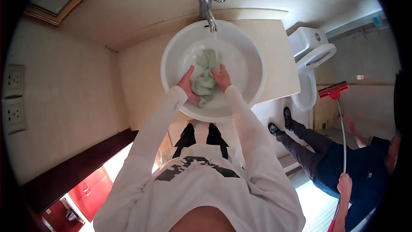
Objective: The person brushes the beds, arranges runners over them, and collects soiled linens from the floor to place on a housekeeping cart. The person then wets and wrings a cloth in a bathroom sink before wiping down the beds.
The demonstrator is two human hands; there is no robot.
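A wet, pale green cloth [205, 82] lies crumpled in the round white sink [254, 66]. My left hand [188, 84] is at the cloth's left side, fingers apart, with the thumb spread away. On the other side, my right hand [221, 78] touches the cloth's right edge, and its fingers grip part of it. Above the basin stands a chrome faucet [206, 6], its spout pointing down over the sink. A thin stream of water seems to fall from it.
Right of the counter [279, 56] is a toilet [306, 88] with its lid raised. At the lower right, another person [343, 163] holds a long-handled red squeegee [334, 91]. Wall sockets [15, 81] are at the far left.
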